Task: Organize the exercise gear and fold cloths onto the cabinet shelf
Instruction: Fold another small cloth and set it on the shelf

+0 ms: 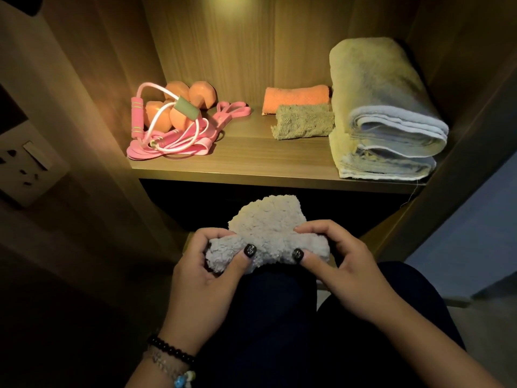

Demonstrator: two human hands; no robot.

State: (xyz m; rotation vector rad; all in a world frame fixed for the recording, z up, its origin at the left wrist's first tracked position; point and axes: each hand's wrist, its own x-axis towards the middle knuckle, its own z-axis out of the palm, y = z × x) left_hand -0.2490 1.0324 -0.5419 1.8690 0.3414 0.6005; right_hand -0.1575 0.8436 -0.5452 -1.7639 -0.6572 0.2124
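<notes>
Fluffy grey cloth (265, 233) sits pinched between my left hand (207, 271) and right hand (340, 268), below the cabinet shelf (251, 152); a loosened pinch could let the fold spring open.

One head-worn view — looking forward and down, close over the hands (279, 264), facing the cabinet shelf (251, 152).
</notes>
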